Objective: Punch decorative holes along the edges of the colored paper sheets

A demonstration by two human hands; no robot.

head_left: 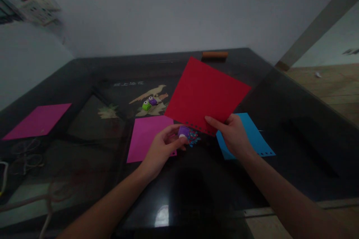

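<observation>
My right hand [234, 132] pinches a red sheet of paper [207, 95] by its lower edge, thumb on top, and holds it tilted above the table. A row of small punched holes runs along that edge. Between the fingers and thumb of my left hand [161, 145] is a small purple craft hole punch [183, 132], close to the sheet's lower left edge. I cannot tell whether the paper sits in its slot. Small blue and red paper bits [193, 138] lie just beyond the punch. A pink sheet [148, 130] is partly under my left hand, and a blue sheet [256, 136] lies beneath my right forearm.
Green [146, 105] and purple [153, 101] punches with eyes stand behind the pink sheet. Another pink sheet [40, 119] lies at the far left of the dark glossy table [179, 190]. A brown roll [215, 55] rests at the back edge near the wall.
</observation>
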